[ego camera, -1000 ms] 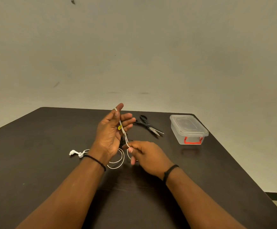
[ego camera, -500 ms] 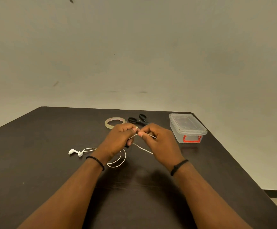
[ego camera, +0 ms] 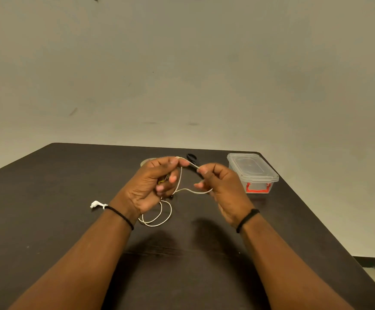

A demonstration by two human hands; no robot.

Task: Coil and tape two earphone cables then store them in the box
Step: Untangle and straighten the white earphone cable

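Head view shows the white earphone cable (ego camera: 183, 190) held up over the counter (ego camera: 48, 220), well to the left of the clear box (ego camera: 252, 173) and nearer the person than it. The left hand (ego camera: 153, 186) is curled around a bundle of it, thumb and forefinger pinching the strand at the top, with something small and yellow tucked under the fingers; I cannot tell what that is. The right hand (ego camera: 218, 184) pinches the same strand a little nearer the box, and a second run of cable sags between the two hands. Loose loops (ego camera: 157, 217) hang down onto the counter on the side of the hands away from the box, and the white earbuds (ego camera: 96, 205) lie further out still.

To my eye this is the coiling of the first cable, with taping and storing still to come. The next move, I would judge, calls for the right hand to carry its strand round the left hand's fingers while the left keeps the turns from slipping.

The box has its lid on, red latch facing the person. Just left of it the black scissors (ego camera: 191, 156) peek out behind the hands, and beyond them the tape roll (ego camera: 146, 162).

Against half a second ago, the hands have drawn apart, the right one moving toward the box and paying out more cable, and the earbuds are now partly behind the left wrist.
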